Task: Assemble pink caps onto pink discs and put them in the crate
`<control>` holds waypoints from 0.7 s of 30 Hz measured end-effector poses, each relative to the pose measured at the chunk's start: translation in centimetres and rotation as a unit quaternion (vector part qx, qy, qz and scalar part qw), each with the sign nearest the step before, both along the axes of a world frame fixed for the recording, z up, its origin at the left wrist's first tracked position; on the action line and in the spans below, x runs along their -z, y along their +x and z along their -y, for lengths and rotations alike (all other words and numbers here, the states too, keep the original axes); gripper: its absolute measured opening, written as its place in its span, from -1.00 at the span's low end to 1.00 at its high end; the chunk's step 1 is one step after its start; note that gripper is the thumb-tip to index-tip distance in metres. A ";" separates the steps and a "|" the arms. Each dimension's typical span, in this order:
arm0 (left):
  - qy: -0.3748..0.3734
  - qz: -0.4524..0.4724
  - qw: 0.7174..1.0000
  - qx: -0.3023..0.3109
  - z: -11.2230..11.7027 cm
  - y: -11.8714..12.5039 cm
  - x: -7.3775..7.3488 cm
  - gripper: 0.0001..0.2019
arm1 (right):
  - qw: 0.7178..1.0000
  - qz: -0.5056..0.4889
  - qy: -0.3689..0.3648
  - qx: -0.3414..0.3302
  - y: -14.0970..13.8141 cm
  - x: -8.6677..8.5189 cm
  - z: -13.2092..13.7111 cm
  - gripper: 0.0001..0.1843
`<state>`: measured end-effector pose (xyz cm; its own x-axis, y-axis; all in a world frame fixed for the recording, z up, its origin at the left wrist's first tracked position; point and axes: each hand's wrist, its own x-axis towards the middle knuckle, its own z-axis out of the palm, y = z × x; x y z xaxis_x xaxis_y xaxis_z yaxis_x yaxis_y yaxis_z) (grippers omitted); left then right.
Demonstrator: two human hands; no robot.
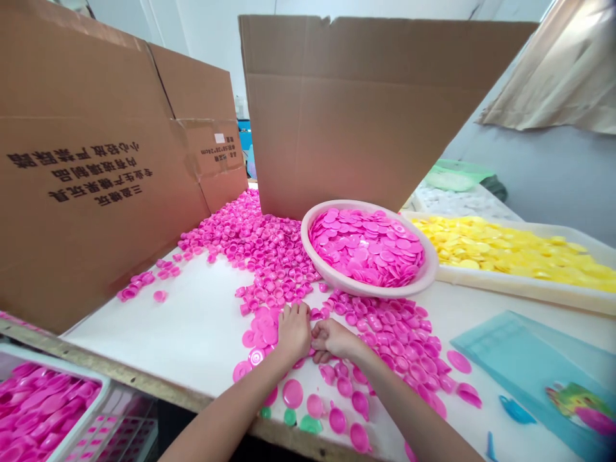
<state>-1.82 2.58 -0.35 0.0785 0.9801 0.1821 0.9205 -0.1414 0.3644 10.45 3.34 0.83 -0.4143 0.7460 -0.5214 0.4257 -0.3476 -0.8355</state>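
A heap of small pink plastic pieces spreads over the white table. My left hand rests on the near edge of this heap with its fingers curled down onto the pieces. My right hand lies right beside it, fingers bent inward and pinched over small pink pieces at the spot where the two hands meet. What exactly each hand grips is hidden under the fingers. A round white basin full of flat pink discs sits just beyond my hands.
Tall cardboard sheets wall off the left and back. A white tray of yellow pieces stands at right. A clear blue lid lies at near right. A basket of pink parts sits below at left. A few green caps lie near the front edge.
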 end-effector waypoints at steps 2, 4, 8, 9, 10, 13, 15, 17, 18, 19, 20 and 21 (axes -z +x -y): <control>-0.003 -0.006 1.000 -0.003 -0.1 0.0 0.0 -0.84 | 1.000 0.004 -0.005 -0.004 0.0 0.1 -0.2 -0.90; 0.008 -0.010 1.000 -0.003 -0.2 0.1 0.0 -0.83 | 1.000 0.003 -0.010 -0.002 0.2 0.2 -0.2 -0.91; 0.025 -0.012 1.000 -0.005 0.0 0.6 -0.6 -0.76 | 1.000 -0.015 0.015 0.016 0.3 0.6 0.3 -0.90; 0.024 -0.009 1.000 -0.004 0.1 0.8 -0.8 -0.75 | 0.999 -0.018 0.033 0.016 0.2 0.7 0.5 -0.90; 0.021 -0.005 1.000 -0.003 0.3 0.9 -1.2 -0.74 | 0.998 -0.022 0.055 0.014 0.1 0.7 0.8 -0.91; 0.012 0.031 0.999 -0.008 1.6 -0.4 -2.4 -0.72 | 0.991 -0.029 0.134 -0.004 -0.4 0.3 1.9 -0.92; 0.021 0.063 0.997 -0.043 3.3 -3.7 -3.4 -0.70 | 0.981 -0.020 0.194 -0.002 -0.4 -0.4 2.3 -0.86; 0.044 0.071 0.987 -0.134 6.0 -9.5 -4.5 -0.70 | 0.963 0.010 0.268 0.026 -0.1 -1.1 2.2 -0.75; 0.046 0.057 0.976 -0.204 7.7 -13.1 -4.9 -0.71 | 0.949 0.032 0.310 0.049 0.2 -1.3 1.9 -0.70; 0.040 0.026 0.958 -0.284 9.5 -17.0 -5.3 -0.71 | 0.932 0.057 0.352 0.068 0.5 -1.4 1.5 -0.66; 0.039 -0.017 0.933 -0.357 11.4 -20.8 -5.7 -0.69 | 0.914 0.084 0.390 0.081 0.8 -1.3 1.0 -0.63; 0.022 -0.051 0.895 -0.442 13.3 -24.3 -5.9 -0.67 | 0.897 0.111 0.419 0.086 0.9 -1.1 0.5 -0.61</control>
